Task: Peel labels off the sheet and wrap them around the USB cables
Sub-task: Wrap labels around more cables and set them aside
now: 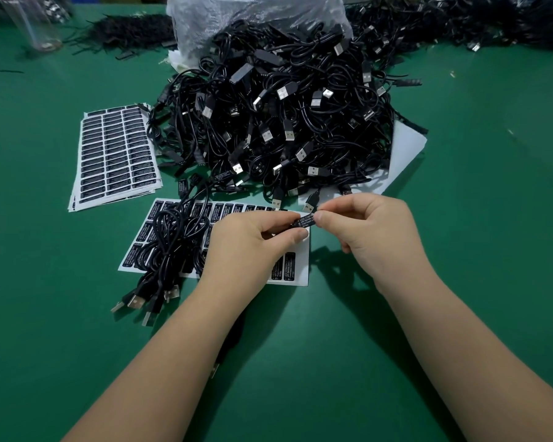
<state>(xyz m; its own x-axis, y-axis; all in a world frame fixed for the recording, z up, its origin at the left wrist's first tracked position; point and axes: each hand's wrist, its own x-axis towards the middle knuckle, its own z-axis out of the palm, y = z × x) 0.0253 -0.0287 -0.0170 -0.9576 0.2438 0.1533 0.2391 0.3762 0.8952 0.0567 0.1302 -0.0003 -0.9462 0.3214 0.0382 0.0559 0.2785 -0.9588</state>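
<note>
Over the half-used label sheet (297, 275), both hands pinch one black label (305, 221) between them — left hand (253, 240) gripping its near end, right hand (371, 224) its far end, with what looks like the cable's little box inside the wrap. To do this well, I'd say keep the label square and press from the middle outward so no edge lifts. Done cables (170, 247) lie on the sheet's left part, the big cable pile (284, 116) sits just behind — open green table (332, 346) is toward the body.
</note>
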